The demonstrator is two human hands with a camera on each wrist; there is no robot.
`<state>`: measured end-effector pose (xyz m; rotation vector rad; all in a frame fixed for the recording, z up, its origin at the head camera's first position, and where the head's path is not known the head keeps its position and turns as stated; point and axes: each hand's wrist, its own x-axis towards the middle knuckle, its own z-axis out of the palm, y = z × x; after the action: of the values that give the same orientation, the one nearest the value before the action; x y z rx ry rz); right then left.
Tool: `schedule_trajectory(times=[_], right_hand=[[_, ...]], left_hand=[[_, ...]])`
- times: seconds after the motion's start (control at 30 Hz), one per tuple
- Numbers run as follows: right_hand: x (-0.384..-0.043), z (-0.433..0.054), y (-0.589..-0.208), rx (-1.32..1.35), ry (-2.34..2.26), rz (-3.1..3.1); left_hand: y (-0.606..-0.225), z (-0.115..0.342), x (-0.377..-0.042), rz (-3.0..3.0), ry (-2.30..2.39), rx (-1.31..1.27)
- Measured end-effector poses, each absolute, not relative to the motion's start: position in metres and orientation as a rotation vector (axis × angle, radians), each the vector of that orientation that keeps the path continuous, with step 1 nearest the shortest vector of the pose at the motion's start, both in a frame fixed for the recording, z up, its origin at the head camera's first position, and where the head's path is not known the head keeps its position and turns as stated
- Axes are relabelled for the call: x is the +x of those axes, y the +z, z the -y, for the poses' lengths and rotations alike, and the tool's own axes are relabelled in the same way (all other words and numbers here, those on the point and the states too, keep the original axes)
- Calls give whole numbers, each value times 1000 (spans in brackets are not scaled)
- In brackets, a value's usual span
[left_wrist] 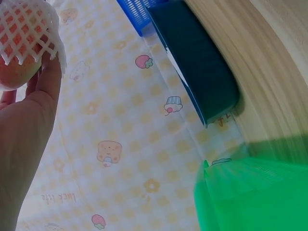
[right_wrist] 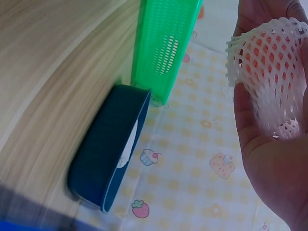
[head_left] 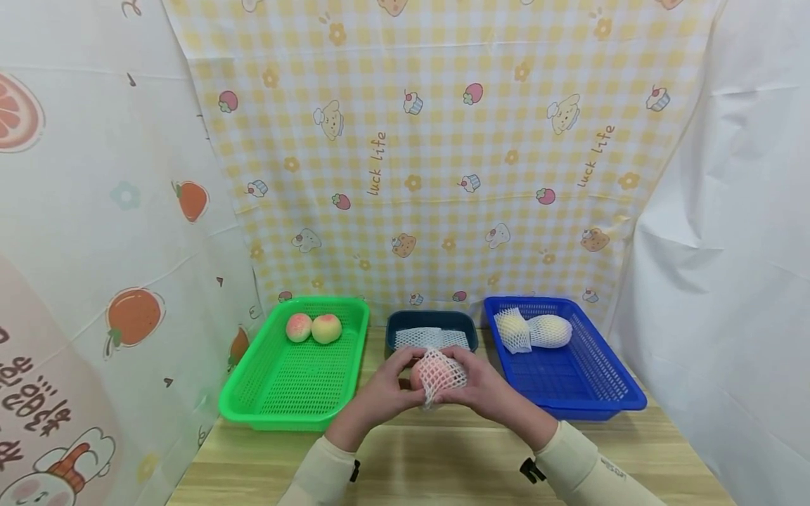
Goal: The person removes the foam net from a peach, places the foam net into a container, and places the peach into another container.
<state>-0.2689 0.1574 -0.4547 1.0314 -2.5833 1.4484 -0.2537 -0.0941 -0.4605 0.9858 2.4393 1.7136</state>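
Note:
Both hands hold a pink-and-yellow peach (head_left: 416, 377) partly covered by a white foam net sleeve (head_left: 444, 372), over the front of the table. My left hand (head_left: 387, 392) grips the peach from the left, where its bare end shows; in the left wrist view the net's open edge crosses the peach (left_wrist: 18, 76). On the other side my right hand (head_left: 486, 391) has its fingers and thumb round the net sleeve (right_wrist: 269, 72), whose narrower end lies toward the palm in the right wrist view.
Behind the hands, a dark teal box (head_left: 390, 329) contains white foam nets (head_left: 418, 336). To the left, a green basket (head_left: 297, 386) holds two bare peaches (head_left: 326, 329). A blue basket (head_left: 538, 383) at right holds two yellowish net-covered fruits (head_left: 552, 331). Patterned cloth (head_left: 443, 140) hangs behind.

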Motion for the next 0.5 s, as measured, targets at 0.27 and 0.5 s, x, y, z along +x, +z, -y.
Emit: schedule_trajectory(times=[0.27, 0.5], right_hand=[[-272, -158, -454, 1079, 1366, 2555], [-271, -162, -451, 1064, 1283, 2625]], left_hand=[[-459, 94, -253, -2505, 1698, 935], [-462, 96, -251, -2621, 1598, 965]])
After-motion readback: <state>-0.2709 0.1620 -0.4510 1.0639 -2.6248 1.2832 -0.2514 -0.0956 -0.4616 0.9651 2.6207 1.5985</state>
